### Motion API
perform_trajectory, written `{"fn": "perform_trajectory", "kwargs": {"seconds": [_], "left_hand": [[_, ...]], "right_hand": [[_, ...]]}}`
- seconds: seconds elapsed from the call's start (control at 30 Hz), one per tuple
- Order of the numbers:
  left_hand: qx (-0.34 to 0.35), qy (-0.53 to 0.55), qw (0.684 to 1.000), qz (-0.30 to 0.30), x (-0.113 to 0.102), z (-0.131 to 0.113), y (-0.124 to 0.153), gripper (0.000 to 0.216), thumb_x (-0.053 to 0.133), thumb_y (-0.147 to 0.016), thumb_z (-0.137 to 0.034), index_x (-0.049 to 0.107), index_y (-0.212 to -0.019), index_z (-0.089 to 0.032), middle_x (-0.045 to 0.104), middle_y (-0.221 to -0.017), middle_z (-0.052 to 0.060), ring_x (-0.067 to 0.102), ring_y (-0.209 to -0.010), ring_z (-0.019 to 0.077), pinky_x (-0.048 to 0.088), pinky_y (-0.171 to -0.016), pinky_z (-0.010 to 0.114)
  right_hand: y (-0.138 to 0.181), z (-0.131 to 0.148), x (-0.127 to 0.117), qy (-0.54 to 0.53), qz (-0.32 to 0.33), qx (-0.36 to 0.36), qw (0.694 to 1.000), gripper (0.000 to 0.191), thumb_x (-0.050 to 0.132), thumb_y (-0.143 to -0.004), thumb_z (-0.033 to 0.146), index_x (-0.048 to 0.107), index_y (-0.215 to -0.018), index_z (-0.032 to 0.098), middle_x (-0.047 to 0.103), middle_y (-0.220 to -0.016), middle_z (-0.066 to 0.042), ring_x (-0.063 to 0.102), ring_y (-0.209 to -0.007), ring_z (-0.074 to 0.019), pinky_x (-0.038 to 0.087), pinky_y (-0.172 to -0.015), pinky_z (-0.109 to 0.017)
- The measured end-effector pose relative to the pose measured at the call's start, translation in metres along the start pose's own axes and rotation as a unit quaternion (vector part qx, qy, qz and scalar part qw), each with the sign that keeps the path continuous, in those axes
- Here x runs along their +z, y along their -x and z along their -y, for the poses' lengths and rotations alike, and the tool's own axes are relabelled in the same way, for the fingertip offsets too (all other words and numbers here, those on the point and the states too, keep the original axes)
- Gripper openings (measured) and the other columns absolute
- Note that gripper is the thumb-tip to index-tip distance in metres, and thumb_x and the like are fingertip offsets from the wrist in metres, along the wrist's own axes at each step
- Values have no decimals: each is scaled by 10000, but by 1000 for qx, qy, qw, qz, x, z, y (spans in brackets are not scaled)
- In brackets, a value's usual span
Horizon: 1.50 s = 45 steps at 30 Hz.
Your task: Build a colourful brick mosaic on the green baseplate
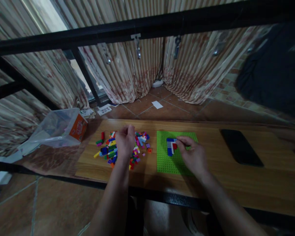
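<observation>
A light green baseplate [163, 165] lies on the wooden board, carrying a small build of blue, white and red toy bricks [169, 151]. At the build's upper right corner, my right hand [193, 156] pinches a toy brick mostly hidden by the fingertips. Left of the plate is a loose pile of colourful toy bricks [111, 147]. My left hand [125, 143] is over this pile with its fingers curled in and the thumb beside them. Whatever those fingers hold, if anything, is hidden behind the hand.
A black phone [241, 147] lies on the wooden board [211, 183] at the right. To the left stands a clear plastic box [56, 126] with an orange label. A dark metal bar [152, 28] crosses beyond the board, before striped curtains [147, 65].
</observation>
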<state>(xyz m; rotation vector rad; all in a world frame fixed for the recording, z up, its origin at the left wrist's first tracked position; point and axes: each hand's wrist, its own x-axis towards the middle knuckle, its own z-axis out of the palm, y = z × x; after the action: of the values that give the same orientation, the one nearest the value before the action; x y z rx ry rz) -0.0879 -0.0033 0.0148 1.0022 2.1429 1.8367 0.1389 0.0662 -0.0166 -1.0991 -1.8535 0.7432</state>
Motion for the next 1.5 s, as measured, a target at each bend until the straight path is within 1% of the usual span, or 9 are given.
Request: {"fn": "perform_trajectory", "kwargs": {"seconds": [0.23,0.43,0.73,0.9,1.0,1.1,1.27,1.33,1.5], "left_hand": [[-49,117,989,-75,-23,-5,-8,341,535,-820,-379,528,-562,-156,491,-497,-32,441,-454,74,339,-460,184],[-105,186,971,-107,-35,-4,-13,344,559,-784,-403,518,-544,-159,505,-507,-26,455,-449,73,345,-454,188],[-146,235,960,-46,-28,-6,-8,336,597,-747,-439,543,-580,-152,515,-524,-29,459,-452,72,355,-466,195],[-139,212,967,2,-17,-7,-4,315,599,-734,-428,555,-588,-153,549,-557,-21,465,-473,75,361,-484,199],[-119,151,980,59,-7,-5,3,277,590,-753,-390,590,-616,-149,580,-595,-13,489,-514,87,378,-509,199],[-89,90,979,157,5,-3,13,238,576,-784,-356,616,-669,-151,571,-589,-21,507,-537,101,387,-516,200],[-6,31,968,247,22,-8,31,207,526,-836,-276,620,-693,-159,565,-609,-27,521,-577,104,404,-552,201],[21,1,968,252,27,-10,36,214,499,-846,-226,623,-685,-160,584,-630,-21,538,-617,107,411,-594,203],[27,-37,976,213,23,-11,29,203,487,-859,-211,652,-752,-160,640,-691,-5,576,-652,113,432,-631,204]], "right_hand": [[32,25,38,82,169,-165,968,206,489,-886,202,680,-961,229,703,-946,-53,629,-900,-212,481,-839,-369],[33,20,52,111,176,-163,964,209,499,-875,169,656,-1005,215,676,-996,-57,595,-938,-222,463,-862,-377],[30,22,74,130,194,-194,953,201,506,-876,166,670,-978,218,679,-979,-66,573,-943,-234,443,-860,-393],[30,28,69,96,182,-176,963,202,490,-882,172,669,-962,220,673,-938,-62,581,-914,-218,447,-855,-385],[26,32,55,20,153,-127,980,242,477,-881,187,663,-1030,226,665,-950,-56,596,-905,-198,471,-825,-350],[16,28,41,-68,110,-47,990,241,494,-866,232,684,-1013,226,674,-928,-48,619,-858,-177,489,-769,-315],[4,15,25,-183,54,88,978,211,585,-791,315,710,-922,206,705,-798,-38,643,-716,-177,507,-682,-315],[5,13,24,-163,62,70,982,208,594,-789,324,710,-921,212,713,-846,-44,649,-753,-186,509,-705,-328],[21,19,35,13,144,-108,984,210,518,-858,264,692,-970,231,690,-959,-61,626,-896,-218,481,-818,-375]]}}
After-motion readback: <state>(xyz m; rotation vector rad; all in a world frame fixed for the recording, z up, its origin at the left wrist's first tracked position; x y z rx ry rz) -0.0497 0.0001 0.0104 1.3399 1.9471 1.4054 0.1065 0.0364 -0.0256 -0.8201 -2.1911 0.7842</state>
